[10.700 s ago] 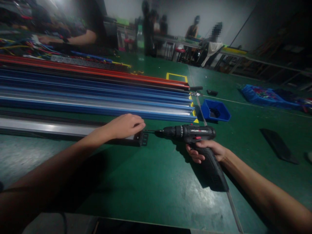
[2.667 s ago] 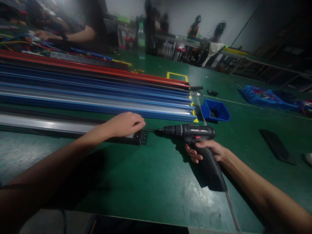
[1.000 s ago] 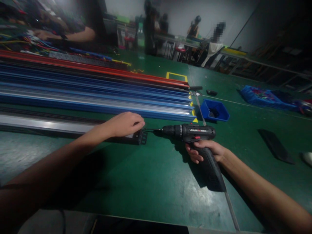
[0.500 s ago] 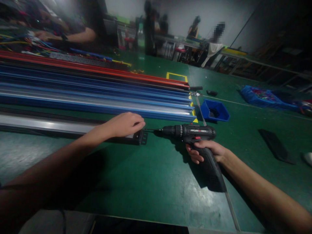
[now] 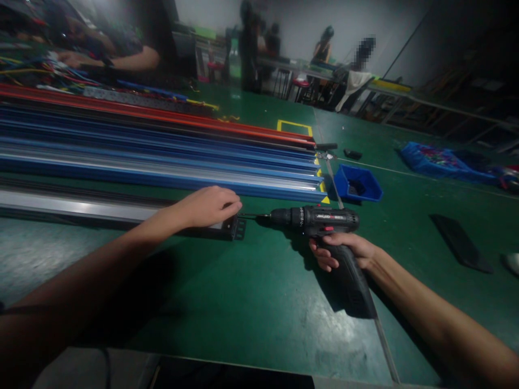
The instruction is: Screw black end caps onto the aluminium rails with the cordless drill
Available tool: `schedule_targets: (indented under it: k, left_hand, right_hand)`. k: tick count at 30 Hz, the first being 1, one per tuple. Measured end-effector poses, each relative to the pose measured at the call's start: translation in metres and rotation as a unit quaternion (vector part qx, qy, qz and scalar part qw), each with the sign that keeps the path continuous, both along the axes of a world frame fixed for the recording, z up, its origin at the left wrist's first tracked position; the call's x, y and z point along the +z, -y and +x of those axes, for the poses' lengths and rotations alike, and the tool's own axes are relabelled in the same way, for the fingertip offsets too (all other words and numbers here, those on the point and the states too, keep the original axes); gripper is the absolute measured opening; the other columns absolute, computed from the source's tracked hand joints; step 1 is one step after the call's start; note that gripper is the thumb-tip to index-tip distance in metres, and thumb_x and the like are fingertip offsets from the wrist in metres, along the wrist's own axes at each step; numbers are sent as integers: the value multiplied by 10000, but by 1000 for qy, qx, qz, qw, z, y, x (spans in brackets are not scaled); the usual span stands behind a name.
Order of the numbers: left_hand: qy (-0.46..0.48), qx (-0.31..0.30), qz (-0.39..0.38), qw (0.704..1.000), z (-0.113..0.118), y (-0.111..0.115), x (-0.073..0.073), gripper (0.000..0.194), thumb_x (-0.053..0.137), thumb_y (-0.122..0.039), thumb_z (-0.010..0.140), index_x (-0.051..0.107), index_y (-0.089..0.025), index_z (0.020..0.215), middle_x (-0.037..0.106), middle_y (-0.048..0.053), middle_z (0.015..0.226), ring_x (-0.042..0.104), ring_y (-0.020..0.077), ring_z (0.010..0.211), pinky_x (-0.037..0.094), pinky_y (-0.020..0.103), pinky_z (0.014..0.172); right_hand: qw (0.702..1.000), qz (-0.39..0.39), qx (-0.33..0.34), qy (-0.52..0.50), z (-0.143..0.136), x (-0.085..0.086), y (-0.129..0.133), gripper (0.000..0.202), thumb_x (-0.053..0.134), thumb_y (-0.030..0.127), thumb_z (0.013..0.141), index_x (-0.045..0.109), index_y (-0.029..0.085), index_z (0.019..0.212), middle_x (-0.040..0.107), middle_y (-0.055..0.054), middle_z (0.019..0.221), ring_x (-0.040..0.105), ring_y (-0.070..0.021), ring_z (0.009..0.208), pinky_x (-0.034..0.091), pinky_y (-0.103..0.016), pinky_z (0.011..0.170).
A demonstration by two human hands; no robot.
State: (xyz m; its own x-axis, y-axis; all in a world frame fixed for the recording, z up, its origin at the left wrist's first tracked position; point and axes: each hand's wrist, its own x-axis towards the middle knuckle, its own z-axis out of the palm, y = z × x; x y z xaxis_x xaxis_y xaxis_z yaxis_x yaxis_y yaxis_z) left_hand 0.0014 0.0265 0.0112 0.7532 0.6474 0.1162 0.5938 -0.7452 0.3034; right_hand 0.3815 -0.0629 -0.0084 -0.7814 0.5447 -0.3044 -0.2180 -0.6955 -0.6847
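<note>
My right hand (image 5: 344, 248) is wrapped round the handle of a black cordless drill (image 5: 320, 219), which points left. The drill's long thin bit (image 5: 253, 216) reaches the end of a black and silver metal profile (image 5: 101, 206) lying on the table. Over that same end my left hand (image 5: 206, 208) is closed, its thumb and fingers bent and gripping the top. A black slotted bracket (image 5: 239, 229) sticks out at the profile's end. The exact spot where the bit tip meets the end is partly hidden by my left fingers.
Blue profiles (image 5: 162, 165) and an orange-red profile (image 5: 182, 115) lie behind, lengthwise. A blue bin (image 5: 359, 186) stands beyond the drill. To the right are a flat black piece (image 5: 458, 243) and a blue tray (image 5: 438, 162) of small parts. A co-worker's arm (image 5: 133, 59) is among cables.
</note>
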Motion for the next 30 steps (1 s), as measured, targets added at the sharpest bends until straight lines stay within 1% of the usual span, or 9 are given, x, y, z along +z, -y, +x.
schedule_targets:
  k: [6,12,16,21,30]
  left_hand:
    - [7,-1,5,1000,-1,0,0,414,405,-378,1025,640,-190,741,644,33,740,576,162,684,352,303,643]
    - [8,-2,3,1000,0,0,1,416,398,-372,1027,621,-192,725,637,33,737,570,161,680,351,301,643]
    - [1,-2,3,1000,0,0,1,419,398,-379,1030,600,-193,713,625,29,732,562,161,676,346,303,645]
    - [-1,0,2,1000,-1,0,0,411,399,-376,1029,622,-192,737,639,32,747,571,165,692,344,307,649]
    - [4,-3,5,1000,-1,0,0,413,405,-369,1025,606,-197,708,619,28,721,558,159,672,336,305,638]
  right_hand:
    - [1000,1,4,-1,0,0,0,282,701,270,947,690,35,1103,598,-13,778,593,-90,614,571,-281,705]
    - [1000,-6,10,-3,1,-2,-2,278,700,268,946,685,39,1103,598,-11,792,595,-87,620,570,-283,720]
    - [1000,-10,8,-5,1,-2,-1,281,703,270,944,678,41,1105,598,-12,793,590,-88,623,569,-283,723]
    - [1000,-12,5,1,1,-1,-1,282,706,268,940,667,37,1098,594,-11,786,582,-89,618,568,-284,718]
    - [1000,-10,4,-4,0,-2,-1,282,704,266,942,675,34,1100,594,-12,788,582,-86,620,572,-283,726]
